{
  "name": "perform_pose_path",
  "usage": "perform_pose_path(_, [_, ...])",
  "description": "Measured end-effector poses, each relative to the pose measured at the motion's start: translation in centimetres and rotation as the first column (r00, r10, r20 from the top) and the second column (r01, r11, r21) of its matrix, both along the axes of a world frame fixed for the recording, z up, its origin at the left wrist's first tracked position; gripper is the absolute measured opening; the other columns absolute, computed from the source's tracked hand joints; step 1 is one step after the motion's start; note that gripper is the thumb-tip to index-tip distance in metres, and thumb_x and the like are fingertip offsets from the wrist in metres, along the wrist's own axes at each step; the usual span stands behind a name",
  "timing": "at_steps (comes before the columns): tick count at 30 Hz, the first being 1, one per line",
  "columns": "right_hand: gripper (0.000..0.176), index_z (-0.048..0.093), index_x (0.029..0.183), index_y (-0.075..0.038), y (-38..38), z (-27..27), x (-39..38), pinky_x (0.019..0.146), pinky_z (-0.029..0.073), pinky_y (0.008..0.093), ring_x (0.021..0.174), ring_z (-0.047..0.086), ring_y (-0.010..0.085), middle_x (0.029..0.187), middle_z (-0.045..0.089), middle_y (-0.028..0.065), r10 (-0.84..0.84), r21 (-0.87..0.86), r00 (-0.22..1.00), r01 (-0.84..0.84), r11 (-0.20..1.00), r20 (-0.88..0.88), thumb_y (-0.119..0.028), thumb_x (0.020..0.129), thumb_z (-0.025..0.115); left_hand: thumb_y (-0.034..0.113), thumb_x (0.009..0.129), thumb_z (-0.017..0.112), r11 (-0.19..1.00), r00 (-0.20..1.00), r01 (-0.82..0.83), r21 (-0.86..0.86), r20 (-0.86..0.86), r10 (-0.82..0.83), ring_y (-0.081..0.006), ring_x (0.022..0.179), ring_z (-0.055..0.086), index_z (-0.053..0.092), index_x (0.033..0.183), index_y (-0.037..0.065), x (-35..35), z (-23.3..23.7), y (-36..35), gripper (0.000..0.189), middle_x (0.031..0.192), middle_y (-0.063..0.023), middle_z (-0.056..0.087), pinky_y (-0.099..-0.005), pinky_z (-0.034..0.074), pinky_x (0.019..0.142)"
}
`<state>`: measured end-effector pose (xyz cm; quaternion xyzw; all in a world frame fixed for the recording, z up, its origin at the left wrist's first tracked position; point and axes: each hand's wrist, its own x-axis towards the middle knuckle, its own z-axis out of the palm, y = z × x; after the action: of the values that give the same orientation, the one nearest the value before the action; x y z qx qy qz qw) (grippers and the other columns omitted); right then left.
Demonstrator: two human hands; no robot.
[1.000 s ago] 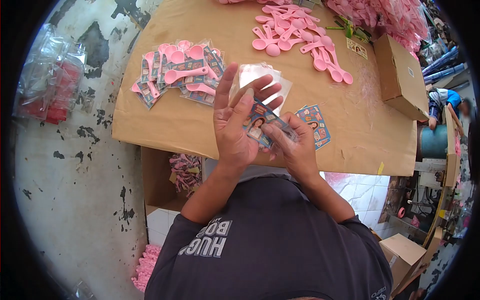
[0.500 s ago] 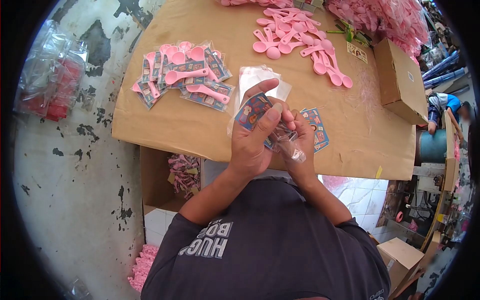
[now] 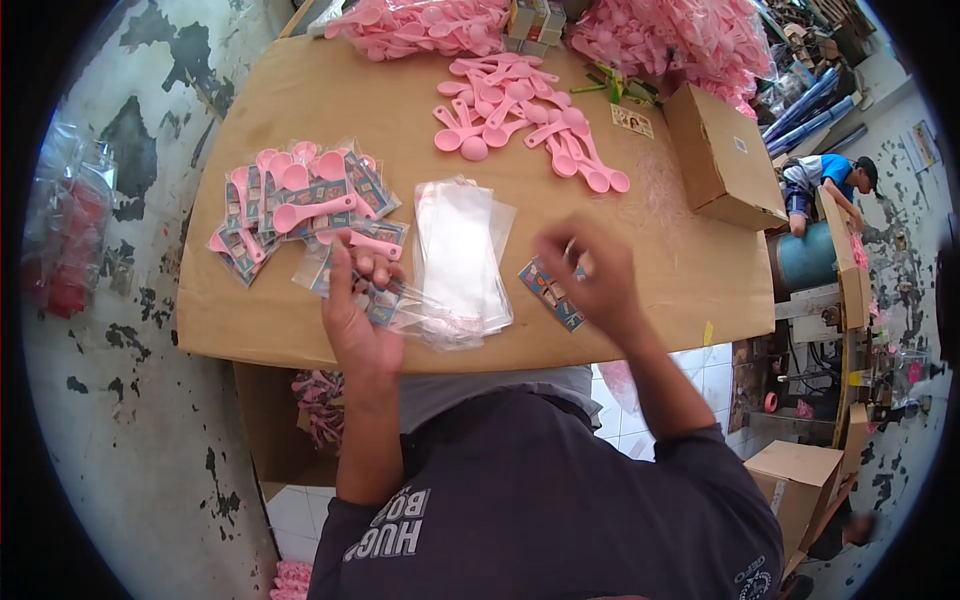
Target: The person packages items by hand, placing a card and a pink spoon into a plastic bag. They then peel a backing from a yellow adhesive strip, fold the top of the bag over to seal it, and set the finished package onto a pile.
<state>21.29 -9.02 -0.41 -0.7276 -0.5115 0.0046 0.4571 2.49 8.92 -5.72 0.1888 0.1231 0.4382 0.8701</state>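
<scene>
My left hand [image 3: 362,320] is raised over the table's front left part, its fingers curled round a transparent plastic bag with a printed card [image 3: 384,306] inside. To its right lies a stack of flat transparent bags [image 3: 455,260]. My right hand [image 3: 598,275], smeared by motion, hovers over a small pile of blue printed cards [image 3: 548,296], and its grip is not readable. Behind my left hand is a heap of bagged cards with pink measuring spoons [image 3: 315,211]. Loose pink spoons [image 3: 500,100] lie farther back.
Large bags of pink spoons [image 3: 670,40] stand at the back beside small boxes [image 3: 535,22]. A cardboard box [image 3: 722,160] occupies the right edge of the brown table [image 3: 640,225]. Another person [image 3: 842,178] is at the far right. An open carton [image 3: 268,410] sits beneath the table.
My hands have come apart: the left moved left with the bagged card, the right moved over the card pile. The stack of bags is now uncovered, and the whole view has shifted.
</scene>
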Motion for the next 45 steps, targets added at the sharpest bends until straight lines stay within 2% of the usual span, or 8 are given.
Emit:
perform_pose_path(7, [0.025, 0.068, 0.114, -0.005, 5.0, -0.7, 12.3, 0.076, 0.056, 0.039, 0.089, 0.068, 0.0277, 0.103, 0.068, 0.0157, -0.062, -0.158, 0.987, 0.085, 0.984, 0.15, -0.011, 0.09, 0.069, 0.028, 0.106, 0.059, 1.0, 0.995, 0.008, -0.017, -0.099, -0.01, -0.011, 0.075, 0.056, 0.058, 0.127, 0.009, -1.2, -0.2, -1.7, 0.028, 0.086, 0.0005, 0.056, -0.0352, 0.054, 0.082])
perform_pose_path(10, [0.044, 0.06, 0.129, -0.009, 7.9, -2.9, 14.4, 0.093, 0.052, 0.0461, 0.112, 0.059, 0.037, 0.125, 0.056, 0.0175, -0.009, -0.327, 0.816, 0.242, 0.914, 0.578, -0.014, 0.086, 0.067, 0.025, 0.106, 0.059, 0.998, 0.995, 0.059, 0.003, -0.083, -0.058, -0.011, 0.078, 0.058, 0.057, 0.13, 0.01, -1.4, -0.9, -3.0, 0.028, 0.087, 0.0007, 0.056, -0.033, 0.053, 0.084])
perform_pose_path(20, [0.023, 0.069, 0.11, -0.007, 9.3, -2.4, 14.2, 0.085, 0.054, 0.0402, 0.099, 0.063, 0.0293, 0.103, 0.064, 0.0114, 0.019, -0.14, 0.703, 0.115, 0.983, 0.711, -0.007, 0.087, 0.069, 0.023, 0.105, 0.061, 0.999, 0.985, 0.031, 0.026, -0.172, -0.026, -0.0142, 0.078, 0.057, 0.054, 0.128, 0.007, -2.7, -1.3, -2.4, 0.028, 0.088, -0.0023, 0.057, -0.0368, 0.055, 0.082])
perform_pose_path(28, [0.022, 0.069, 0.119, -0.001, 1.6, 2.4, 7.5, 0.073, 0.058, 0.0288, 0.084, 0.072, 0.0147, 0.094, 0.073, 0.0104, -0.058, 0.083, 0.966, 0.081, 0.993, -0.252, -0.006, 0.098, 0.067, 0.026, 0.104, 0.062, 0.997, 0.982, 0.029, 0.068, -0.186, -0.016, -0.0145, 0.078, 0.058, 0.054, 0.13, 0.008, -3.5, -1.9, -2.2, 0.033, 0.089, -0.0025, 0.057, -0.0379, 0.057, 0.081])
perform_pose_path(32, [0.019, 0.068, 0.116, 0.003, -1.2, -1.7, 7.3, 0.077, 0.06, 0.0275, 0.083, 0.073, 0.0141, 0.087, 0.073, 0.0085, -0.166, 0.061, 0.959, 0.185, 0.981, -0.229, -0.005, 0.099, 0.065, 0.027, 0.104, 0.063, 0.998, 0.986, 0.028, 0.058, -0.167, -0.018, -0.0142, 0.079, 0.059, 0.055, 0.13, 0.008, -3.0, -2.0, -2.1, 0.034, 0.09, -0.0025, 0.058, -0.0375, 0.056, 0.08])
perform_pose_path(37, [0.01, 0.067, 0.103, 0.005, -3.0, -2.3, 6.6, 0.074, 0.06, 0.0271, 0.082, 0.074, 0.0141, 0.089, 0.073, 0.009, -0.074, 0.252, 0.726, 0.33, 0.91, -0.683, -0.003, 0.098, 0.066, 0.028, 0.103, 0.064, 0.996, 0.977, 0.03, 0.08, -0.213, -0.012, -0.0137, 0.078, 0.058, 0.055, 0.129, 0.009, -2.4, -1.0, -1.9, 0.033, 0.09, -0.0022, 0.057, -0.0365, 0.055, 0.079])
perform_pose_path(40, [0.01, 0.066, 0.101, 0.004, -3.6, -3.2, 6.6, 0.073, 0.058, 0.0261, 0.081, 0.072, 0.0139, 0.087, 0.072, 0.0086, -0.332, 0.028, 0.867, 0.368, 0.929, -0.373, -0.006, 0.098, 0.068, 0.029, 0.104, 0.063, 0.99, 0.982, 0.023, 0.137, -0.191, 0.003, -0.013, 0.077, 0.057, 0.055, 0.127, 0.01, -1.4, -0.4, -1.4, 0.031, 0.089, -0.0017, 0.057, -0.0362, 0.055, 0.079])
perform_pose_path(45, [0.013, 0.064, 0.1, 0.003, -3.9, -1.3, 4.6, 0.074, 0.058, 0.0265, 0.08, 0.071, 0.014, 0.088, 0.071, 0.0085, -0.139, 0.183, 0.779, 0.311, 0.933, -0.612, -0.008, 0.097, 0.071, 0.029, 0.106, 0.059, 0.975, 0.994, -0.105, 0.197, 0.032, 0.101, -0.0131, 0.084, 0.055, 0.055, 0.128, 0.008, 1.8, 0.4, 0.6, 0.03, 0.093, -0.0004, 0.057, -0.0345, 0.052, 0.09])
